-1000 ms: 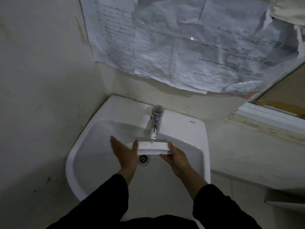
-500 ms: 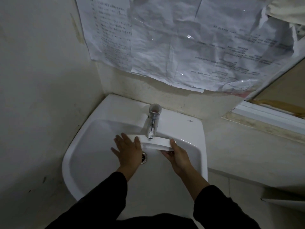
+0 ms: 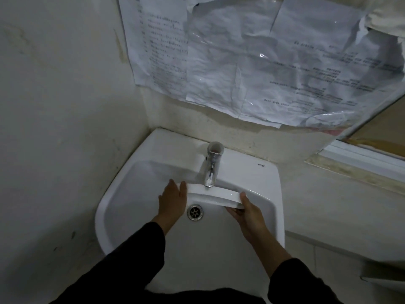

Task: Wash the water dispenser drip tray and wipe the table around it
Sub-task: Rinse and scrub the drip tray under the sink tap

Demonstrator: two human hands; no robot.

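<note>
You are at the white sink (image 3: 122, 194), set in the corner of the wall, and everything happens over its bowl. The drip tray (image 3: 215, 195) hangs above the drain (image 3: 195, 212), directly under the tap (image 3: 210, 172) spout, near the back wall of the bowl. Its long axis runs across the bowl from the left side toward the right rim, the right end sitting a little lower and nearer you; its long side wall faces you.

Your right hand (image 3: 247, 212) pinches the right end, thumb on top and fingers beneath. Your left hand (image 3: 173, 200) is spread flat, fingers extended against the left end rather than curled around it.

The weak point is that open left palm: a wet, smooth tray could slide off and drop into the bowl (whether water is running, I cannot tell). Lift carelessly and the tray may knock the spout.
</note>
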